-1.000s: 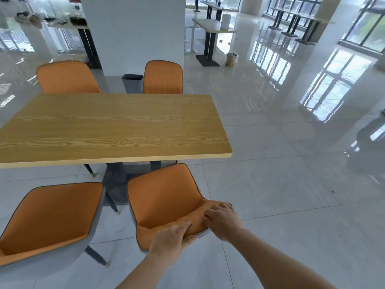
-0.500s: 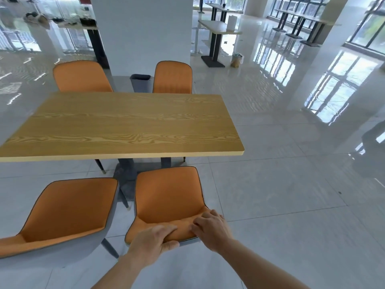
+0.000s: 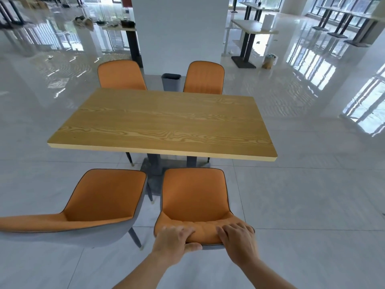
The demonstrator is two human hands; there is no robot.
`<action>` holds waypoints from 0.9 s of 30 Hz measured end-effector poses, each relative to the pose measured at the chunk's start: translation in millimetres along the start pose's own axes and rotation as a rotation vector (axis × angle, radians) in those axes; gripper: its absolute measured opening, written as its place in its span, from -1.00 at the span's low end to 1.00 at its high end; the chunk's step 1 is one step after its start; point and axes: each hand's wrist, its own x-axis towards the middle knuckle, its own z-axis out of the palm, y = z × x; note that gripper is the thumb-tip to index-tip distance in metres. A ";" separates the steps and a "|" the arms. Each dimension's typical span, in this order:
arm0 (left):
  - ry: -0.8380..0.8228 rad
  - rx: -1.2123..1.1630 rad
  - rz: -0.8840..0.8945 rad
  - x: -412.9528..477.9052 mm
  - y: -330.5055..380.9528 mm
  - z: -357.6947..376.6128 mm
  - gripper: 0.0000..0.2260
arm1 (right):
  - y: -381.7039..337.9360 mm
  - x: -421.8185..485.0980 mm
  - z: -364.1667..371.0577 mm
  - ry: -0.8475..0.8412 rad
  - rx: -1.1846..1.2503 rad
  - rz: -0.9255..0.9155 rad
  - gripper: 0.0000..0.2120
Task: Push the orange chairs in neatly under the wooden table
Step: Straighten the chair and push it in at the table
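A wooden table [image 3: 166,122] stands in the middle of a tiled floor. Directly before me is an orange chair [image 3: 194,195] with a grey shell, pulled out from the table's near edge and facing it squarely. My left hand [image 3: 174,239] and my right hand [image 3: 237,238] both grip the top of its backrest. A second orange chair [image 3: 100,203] stands to its left, pulled out and angled. Two more orange chairs, one at the far left [image 3: 120,75] and one at the far right [image 3: 205,78], sit tucked against the table's far edge.
A small grey bin [image 3: 171,81] stands behind the table in front of a white pillar [image 3: 179,32]. Other tables with black legs [image 3: 250,32] stand further back right. Open glossy floor lies to the right and left.
The chair in my hands has turned from an angle to facing the table squarely. My view has swung so the whole table sits in the centre.
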 end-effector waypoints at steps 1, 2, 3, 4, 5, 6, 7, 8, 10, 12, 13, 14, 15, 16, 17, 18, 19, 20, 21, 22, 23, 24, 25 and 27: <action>-0.007 -0.002 0.007 -1.6 -1.7 -0.1 -0.08 | -1.7 -1.8 2.1 0.026 -0.006 0.010 -0.40; -0.018 -0.001 0.017 -3.0 -3.9 -0.1 -0.08 | -4.4 -4.4 2.9 0.047 -0.014 0.018 -0.41; -0.026 0.001 0.027 -4.9 -5.6 -0.3 -0.09 | -7.2 -7.5 3.9 0.067 -0.022 0.023 -0.43; -0.028 0.003 0.036 -7.0 -7.2 -0.6 -0.10 | -9.5 -10.9 5.1 0.084 -0.025 0.027 -0.43; -0.024 0.002 0.047 -8.7 -8.5 -0.9 -0.11 | -12.1 -14.4 6.1 0.095 -0.026 0.031 -0.43; -0.021 -0.003 0.057 -10.4 -9.6 -1.3 -0.11 | -13.7 -17.8 7.5 0.105 -0.026 0.037 -0.44; -0.026 -0.011 0.065 -12.9 -11.0 -2.2 -0.10 | -16.2 -21.5 9.7 0.119 -0.028 0.041 -0.44; -0.034 -0.017 0.071 -14.5 -11.6 -2.4 -0.08 | -17.1 -24.5 12.2 0.130 -0.027 0.051 -0.44; -0.047 -0.030 0.078 -16.3 -12.1 -2.4 -0.05 | -18.5 -29.5 15.8 0.144 -0.028 0.071 -0.43; -0.053 -0.043 0.085 -19.9 -12.1 -2.4 -0.01 | -20.0 -34.3 18.4 0.154 -0.027 0.079 -0.43; -0.058 -0.043 0.085 -21.7 -11.5 -1.8 0.00 | -19.7 -36.5 20.0 0.158 -0.026 0.079 -0.43; -0.062 -0.037 0.086 -23.5 -10.9 -0.7 0.01 | -19.0 -38.9 21.7 0.161 -0.023 0.078 -0.43; -0.066 -0.027 0.085 -25.1 -10.3 0.3 0.01 | -18.1 -41.3 23.1 0.168 -0.020 0.074 -0.44; -0.069 -0.014 0.084 -26.8 -9.6 1.5 0.01 | -17.0 -43.3 24.4 0.178 -0.018 0.070 -0.44; -0.073 -0.003 0.081 -28.2 -8.4 2.6 0.01 | -16.3 -45.4 24.7 0.191 -0.019 0.062 -0.45; -0.078 0.005 0.075 -29.8 -7.3 3.8 -0.02 | -15.5 -47.0 24.7 0.205 -0.018 0.053 -0.46; -0.082 0.009 0.070 -31.0 -5.4 3.9 -0.07 | -14.9 -48.1 24.1 0.223 -0.012 0.042 -0.48; -0.085 0.014 0.067 -32.4 -3.4 4.2 -0.15 | -13.8 -49.2 23.1 0.241 -0.002 0.032 -0.49; -0.087 0.020 0.067 -33.6 -1.3 4.6 -0.23 | -12.2 -50.2 22.4 0.259 0.005 0.021 -0.50; -0.087 0.025 0.070 -34.4 0.3 5.2 -0.28 | -10.6 -50.9 21.6 0.271 0.011 0.014 -0.50; -0.088 0.030 0.073 -35.4 2.3 6.1 -0.30 | -9.2 -52.1 21.0 0.278 0.012 0.009 -0.50; -0.089 0.038 0.073 -36.4 4.2 6.4 -0.32 | -7.9 -53.1 20.8 0.284 0.011 0.007 -0.50; -0.092 0.049 0.072 -37.0 6.2 5.6 -0.33 | -6.9 -53.9 21.0 0.291 0.015 0.005 -0.51; -0.102 0.059 0.068 -37.6 8.9 4.5 -0.36 | -6.4 -55.3 21.2 0.292 0.039 0.007 -0.52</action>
